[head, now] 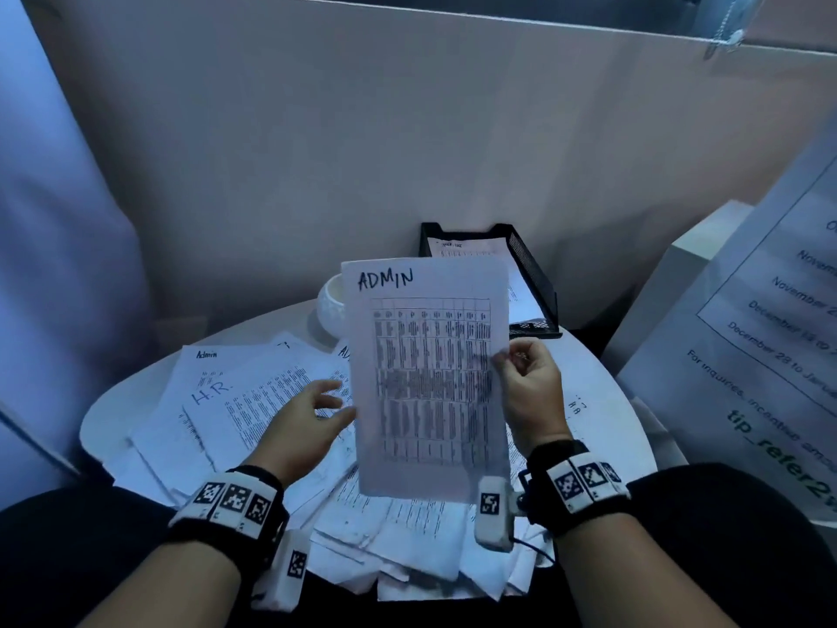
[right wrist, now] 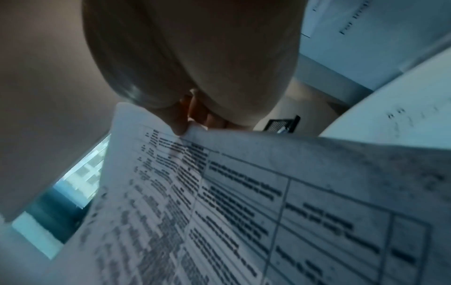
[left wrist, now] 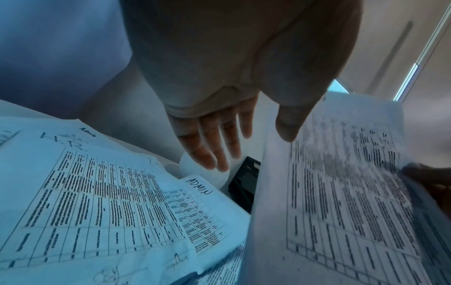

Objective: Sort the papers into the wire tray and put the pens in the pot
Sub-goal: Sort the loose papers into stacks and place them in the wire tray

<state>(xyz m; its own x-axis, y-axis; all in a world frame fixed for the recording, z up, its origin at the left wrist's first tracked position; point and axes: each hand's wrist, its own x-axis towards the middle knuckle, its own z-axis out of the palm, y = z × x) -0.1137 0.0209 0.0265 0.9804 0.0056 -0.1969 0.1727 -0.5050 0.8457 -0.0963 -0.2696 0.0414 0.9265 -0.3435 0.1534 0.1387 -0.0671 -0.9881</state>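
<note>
A printed sheet marked ADMIN (head: 430, 373) stands upright above the table, pinched at its right edge by my right hand (head: 521, 369). The right wrist view shows thumb and fingers nipping the paper's edge (right wrist: 192, 129). My left hand (head: 317, 410) hovers with straight, spread fingers (left wrist: 214, 142) beside the sheet's left edge (left wrist: 317, 192); its thumb lies at that edge. A loose heap of papers (head: 253, 401) marked Admin and H.R. covers the round table. The black wire tray (head: 530, 274) stands at the back with a sheet inside. A white pot (head: 330, 301) sits left of it. No pens are visible.
A white partition wall (head: 407, 129) rises right behind the tray and pot. At the right, a large printed notice (head: 770, 333) leans on a white box. The round white table's rim (head: 602, 383) shows at the right. Papers hang over the near edge toward my lap.
</note>
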